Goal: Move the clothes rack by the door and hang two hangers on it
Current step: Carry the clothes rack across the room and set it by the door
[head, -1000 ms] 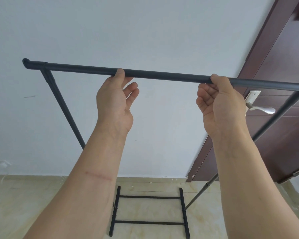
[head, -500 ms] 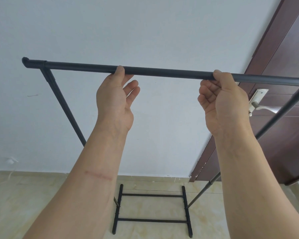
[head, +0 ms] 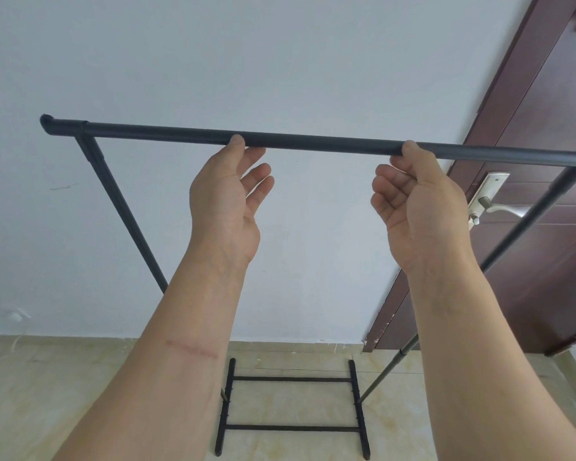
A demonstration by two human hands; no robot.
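A black clothes rack [head: 320,146] stands in front of me against a white wall. Its top bar runs across the view at head height, and its base frame [head: 291,428] rests on the tiled floor. My left hand [head: 226,201] pinches the bar near its middle, thumb in front, with the lower fingers loose and spread. My right hand [head: 413,201] grips the bar further right, thumb on top and fingers curled beneath. A dark brown door [head: 546,111] is at the right, just behind the rack's right post [head: 526,224]. No hangers are in view.
A silver lever handle [head: 502,207] sticks out from the door close to the right post. The white wall [head: 280,61] is right behind the rack. Beige floor tiles [head: 47,394] spread to the left of the base.
My right hand has slid a little left along the bar, and its lower fingers have loosened. The rack and door have barely shifted in view.
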